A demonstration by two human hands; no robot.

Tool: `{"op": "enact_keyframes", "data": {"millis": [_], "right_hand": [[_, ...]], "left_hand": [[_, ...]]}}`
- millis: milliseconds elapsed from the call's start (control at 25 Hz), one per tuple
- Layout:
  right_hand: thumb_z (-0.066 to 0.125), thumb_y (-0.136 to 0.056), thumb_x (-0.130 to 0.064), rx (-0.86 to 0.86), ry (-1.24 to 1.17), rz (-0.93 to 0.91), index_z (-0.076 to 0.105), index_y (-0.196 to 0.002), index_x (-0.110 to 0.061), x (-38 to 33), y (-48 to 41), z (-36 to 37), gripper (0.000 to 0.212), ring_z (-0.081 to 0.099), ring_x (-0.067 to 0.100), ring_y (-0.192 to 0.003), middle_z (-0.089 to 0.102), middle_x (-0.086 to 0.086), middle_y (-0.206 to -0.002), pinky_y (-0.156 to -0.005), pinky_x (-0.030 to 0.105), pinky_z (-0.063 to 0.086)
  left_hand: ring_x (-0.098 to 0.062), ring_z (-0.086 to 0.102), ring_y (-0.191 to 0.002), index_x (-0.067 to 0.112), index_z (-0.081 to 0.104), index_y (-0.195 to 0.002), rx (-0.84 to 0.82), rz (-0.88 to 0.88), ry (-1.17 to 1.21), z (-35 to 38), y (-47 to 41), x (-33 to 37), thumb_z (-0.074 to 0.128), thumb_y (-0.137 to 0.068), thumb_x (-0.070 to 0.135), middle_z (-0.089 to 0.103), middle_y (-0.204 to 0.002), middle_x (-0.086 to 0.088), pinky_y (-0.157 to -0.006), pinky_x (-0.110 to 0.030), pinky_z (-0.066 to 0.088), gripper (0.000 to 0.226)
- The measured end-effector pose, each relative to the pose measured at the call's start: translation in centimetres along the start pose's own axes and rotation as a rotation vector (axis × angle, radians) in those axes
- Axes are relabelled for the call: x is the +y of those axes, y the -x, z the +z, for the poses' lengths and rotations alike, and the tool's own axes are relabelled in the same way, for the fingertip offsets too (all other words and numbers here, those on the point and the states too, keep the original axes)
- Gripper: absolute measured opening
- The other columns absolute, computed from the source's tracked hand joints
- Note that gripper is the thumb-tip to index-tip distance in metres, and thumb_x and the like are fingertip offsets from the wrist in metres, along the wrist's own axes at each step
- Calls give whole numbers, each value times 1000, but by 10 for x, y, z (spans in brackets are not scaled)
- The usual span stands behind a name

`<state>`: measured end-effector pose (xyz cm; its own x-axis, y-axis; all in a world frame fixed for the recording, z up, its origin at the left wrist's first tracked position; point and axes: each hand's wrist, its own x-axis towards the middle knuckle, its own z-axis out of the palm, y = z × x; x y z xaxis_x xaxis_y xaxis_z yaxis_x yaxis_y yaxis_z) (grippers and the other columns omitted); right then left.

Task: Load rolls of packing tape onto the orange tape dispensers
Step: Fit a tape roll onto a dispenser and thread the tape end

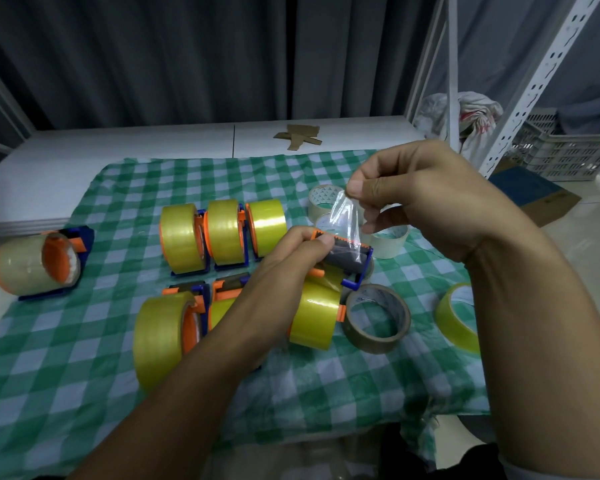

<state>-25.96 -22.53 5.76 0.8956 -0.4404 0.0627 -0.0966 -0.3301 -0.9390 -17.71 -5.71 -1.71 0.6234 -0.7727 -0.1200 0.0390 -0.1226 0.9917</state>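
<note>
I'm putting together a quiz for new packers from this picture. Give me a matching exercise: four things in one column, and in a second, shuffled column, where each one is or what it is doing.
Column one
1. left hand
2. right hand
3. brown roll
4. cardboard scraps

Column two
A. lies flat on the checked cloth
B. pinches the clear tape end
C. on the white table beyond the cloth
D. grips the held dispenser

Pairs: 1-D, 2-B, 3-A, 4-C
</note>
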Motion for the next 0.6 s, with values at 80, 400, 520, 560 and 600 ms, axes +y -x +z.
{"op": "enact_keyframes", "data": {"millis": [80,400,520,560,600], "right_hand": [[65,-94,-5,-13,-39,36,64,-89,10,1,-1,3,16,59,21,-59,60,12,-64,-58,30,56],[65,-93,-4,-12,-102,83,64,-92,4,3,-4,14,8,60,18,-54,62,10,-64,-51,27,52],[63,-94,-5,1,-90,74,63,-89,0,5,-6,20,7,63,18,-57,64,8,-64,-53,28,53],[63,-94,-6,8,-81,73,63,-88,0,6,-7,22,8,64,17,-58,66,6,-64,-54,28,54],[63,-95,-7,10,-74,74,63,-88,-1,6,-8,24,9,65,16,-60,67,5,-64,-56,28,54]], "left_hand": [[-30,63,-112,32,64,-93,1,0,6,0,-1,0,52,-84,58,71,-98,12,-100,-67,46,31],[-28,65,-105,27,62,-96,3,18,33,-3,0,1,52,-85,55,68,-96,6,-96,-70,48,32],[-35,63,-107,20,60,-101,-8,36,57,-3,1,2,53,-86,54,67,-96,4,-95,-72,47,38],[-37,62,-111,19,59,-102,-3,49,60,-3,1,2,53,-86,56,66,-98,4,-96,-72,46,41],[-38,60,-113,20,59,-101,8,58,65,-2,1,3,53,-87,59,66,-98,4,-97,-72,46,42]]}}
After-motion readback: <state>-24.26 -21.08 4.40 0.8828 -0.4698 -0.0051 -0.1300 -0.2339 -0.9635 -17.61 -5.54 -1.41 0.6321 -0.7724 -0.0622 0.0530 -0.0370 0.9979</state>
